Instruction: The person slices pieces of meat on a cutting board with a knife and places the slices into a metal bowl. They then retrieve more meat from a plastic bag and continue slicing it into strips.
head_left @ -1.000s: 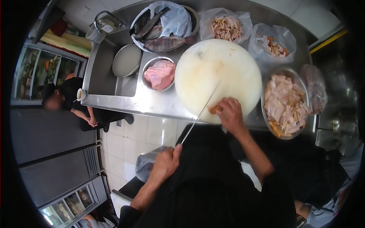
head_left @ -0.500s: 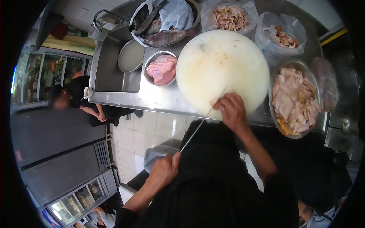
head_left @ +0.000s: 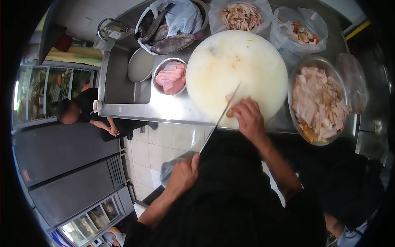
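My left hand (head_left: 184, 175) is wrapped round the handle of a long thin knife (head_left: 219, 120), whose blade slants up over the near edge of the round white cutting board (head_left: 210, 66). On that board, my right hand (head_left: 250, 118) pinches a small browned piece of meat (head_left: 232, 112) against the blade's right side. A pale bit of meat (head_left: 228, 98) shows just left of the blade. Right of the board lies an oval metal tray (head_left: 293, 119) heaped with pale, brown-edged meat slices (head_left: 320, 99).
Behind the board are bags of cut meat strips (head_left: 241, 16) and meat pieces (head_left: 303, 35). Leftward stand a bowl of pink raw meat (head_left: 171, 77), a basin of whole fish (head_left: 173, 43) and a sink (head_left: 123, 92). Another person (head_left: 88, 109) sits at the far left.
The view has shifted slightly, so the counter sits a little farther left. The blade now lies across the board with a pale bit of meat on its left side.
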Demonstrator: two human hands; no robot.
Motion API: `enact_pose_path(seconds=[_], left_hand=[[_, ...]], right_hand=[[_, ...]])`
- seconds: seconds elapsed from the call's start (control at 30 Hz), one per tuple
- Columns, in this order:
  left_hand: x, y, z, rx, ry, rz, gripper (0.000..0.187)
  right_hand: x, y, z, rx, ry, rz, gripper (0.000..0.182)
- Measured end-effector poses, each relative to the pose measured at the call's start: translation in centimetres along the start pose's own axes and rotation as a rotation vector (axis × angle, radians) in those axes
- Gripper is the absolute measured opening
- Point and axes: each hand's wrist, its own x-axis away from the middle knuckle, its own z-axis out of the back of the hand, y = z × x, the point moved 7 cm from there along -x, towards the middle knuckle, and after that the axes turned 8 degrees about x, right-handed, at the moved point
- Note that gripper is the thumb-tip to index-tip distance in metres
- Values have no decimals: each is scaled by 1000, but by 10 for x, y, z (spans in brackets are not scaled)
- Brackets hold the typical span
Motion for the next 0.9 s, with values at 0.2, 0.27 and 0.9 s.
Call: enact_pose_path(seconds=[0.2,0.27,0.9], left_hand=[[15,12,4,5,-10,-33,65],[17,13,5,29,-21,-41,64],[-4,23,6,36,62,-66,55]], right_hand=[[2,3,-3,35,12,4,22],[2,3,-2,47,12,3,22],[5,9,-1,54,-1,-16,21]])
